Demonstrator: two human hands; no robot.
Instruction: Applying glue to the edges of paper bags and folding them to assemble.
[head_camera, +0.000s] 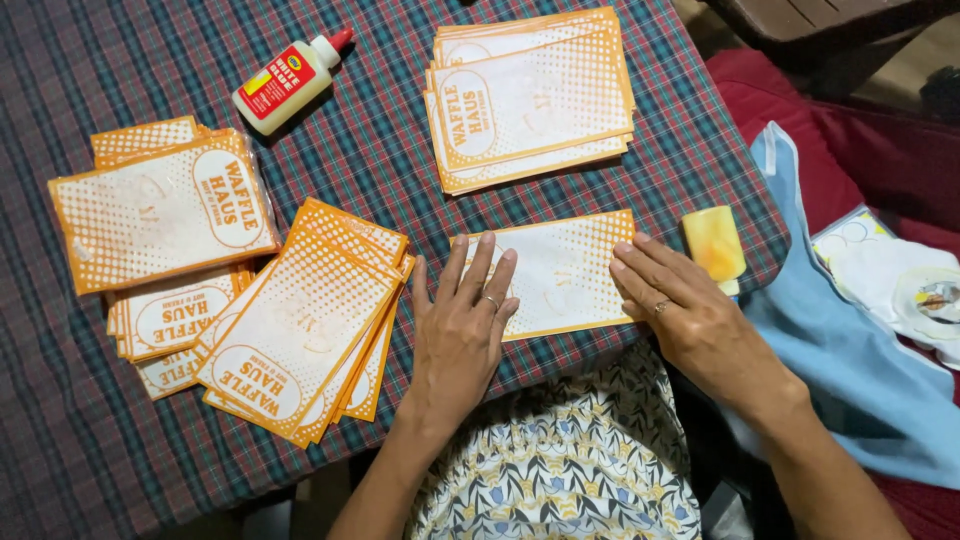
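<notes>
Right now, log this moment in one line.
left hand: flat on paper bag | right hand: flat on bag's right edge | glue bottle: untouched

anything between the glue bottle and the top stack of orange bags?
Nothing. In the head view the stretch between the glue bottle and the top stack of orange bags is bare plaid tablecloth. Both hands rest lower, on a single bag.

One flat paper bag (560, 275), white with an orange dotted border, lies face up near the table's (60, 440) front edge, long side running left-right, slightly skewed. Its left end sits under the fingers of the left hand (462, 330); its right end is pressed by the fingertips of the right hand (690, 320). Both hands lie open and flat, palms down.
</notes>
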